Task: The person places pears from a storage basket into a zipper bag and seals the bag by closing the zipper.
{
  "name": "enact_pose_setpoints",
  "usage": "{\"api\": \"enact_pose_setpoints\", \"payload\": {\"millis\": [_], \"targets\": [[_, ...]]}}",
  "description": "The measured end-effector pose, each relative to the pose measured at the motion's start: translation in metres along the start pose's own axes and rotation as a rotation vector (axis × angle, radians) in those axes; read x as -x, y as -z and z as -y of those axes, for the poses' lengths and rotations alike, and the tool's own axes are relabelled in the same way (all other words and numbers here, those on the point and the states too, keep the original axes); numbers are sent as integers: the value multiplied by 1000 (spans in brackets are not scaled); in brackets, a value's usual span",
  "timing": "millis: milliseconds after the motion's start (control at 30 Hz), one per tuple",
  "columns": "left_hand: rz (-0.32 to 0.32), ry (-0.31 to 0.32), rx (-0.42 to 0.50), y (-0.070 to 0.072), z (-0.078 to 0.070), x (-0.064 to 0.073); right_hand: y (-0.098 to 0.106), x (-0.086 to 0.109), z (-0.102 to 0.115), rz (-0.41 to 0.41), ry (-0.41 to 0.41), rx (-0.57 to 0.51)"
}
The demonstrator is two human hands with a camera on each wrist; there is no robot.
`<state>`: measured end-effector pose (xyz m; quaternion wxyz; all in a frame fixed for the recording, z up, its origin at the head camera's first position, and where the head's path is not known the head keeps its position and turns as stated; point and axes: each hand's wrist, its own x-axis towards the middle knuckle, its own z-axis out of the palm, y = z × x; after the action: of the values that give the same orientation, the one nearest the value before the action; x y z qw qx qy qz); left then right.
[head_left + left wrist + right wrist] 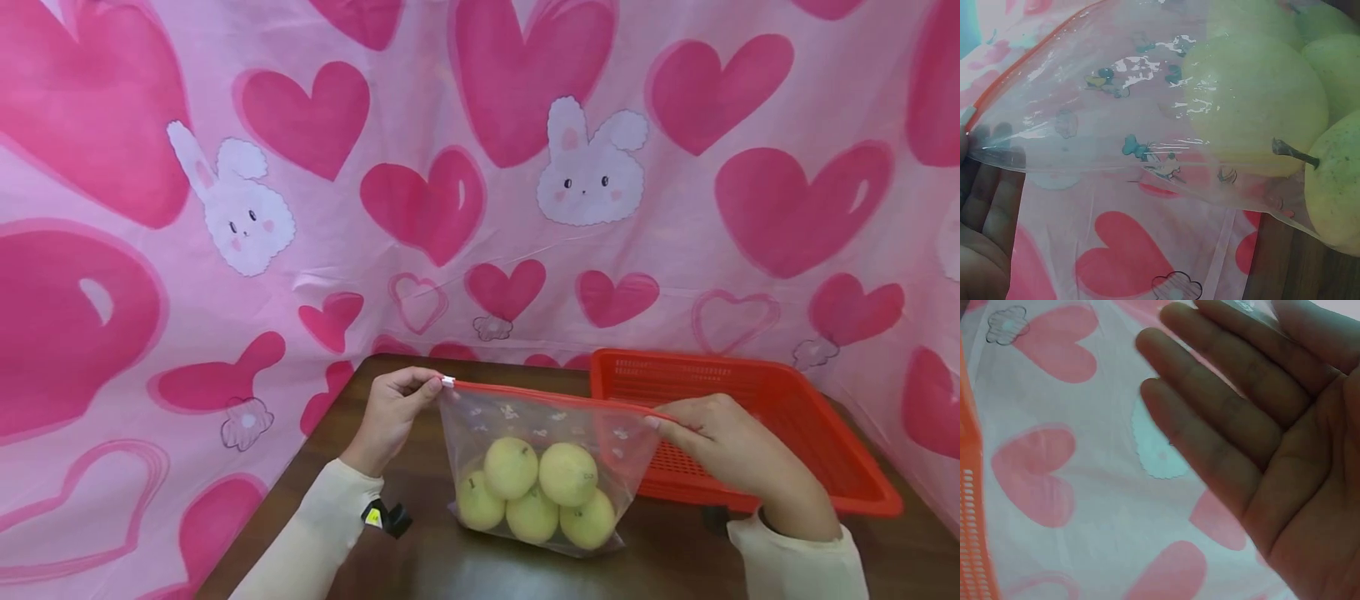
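Note:
A clear zip bag [551, 429] with an orange-red zip strip [525, 390] stands upright on the table, filled with several yellow-green pears [567, 473]. At its top left corner my left hand [396, 410] pinches the strip's end beside the white slider [447, 382]. My right hand [731, 446] pinches the opposite top corner between thumb and fingers, so the strip is stretched between both hands. Through the plastic in the left wrist view, a pear stem [1294, 153] and small cartoon prints show. The right wrist view shows long, nearly straight fingers [1210, 419]; the bag is mostly hidden there.
A red plastic basket [847, 475] with perforated sides stands on the right of the dark wooden table [408, 575], behind and under my right forearm. Pink cloth [510, 225] with hearts and rabbits hangs around the back and sides.

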<state>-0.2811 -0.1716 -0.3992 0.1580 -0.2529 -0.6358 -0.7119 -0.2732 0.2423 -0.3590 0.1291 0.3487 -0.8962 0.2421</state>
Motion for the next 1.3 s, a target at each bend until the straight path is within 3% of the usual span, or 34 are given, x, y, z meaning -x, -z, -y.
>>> {"api": "enact_pose_setpoints", "payload": {"millis": [300, 600, 933, 1167, 1300], "targets": [[0, -33, -34, 0, -9, 10, -6, -1, -2, -41, -48, -133], [-4, -38, -77, 7, -15, 19, -16, -2, 1, -121, 7, -221], [-14, -37, -110, 18, -26, 28, -30, -3, 10, -123, 28, -382], [-32, -30, -144, 27, -37, 35, -32, -5, 26, -203, 9, -356], [-36, -14, -155, 29, -41, 42, -31, -2, 31, -198, 24, -334]]}}
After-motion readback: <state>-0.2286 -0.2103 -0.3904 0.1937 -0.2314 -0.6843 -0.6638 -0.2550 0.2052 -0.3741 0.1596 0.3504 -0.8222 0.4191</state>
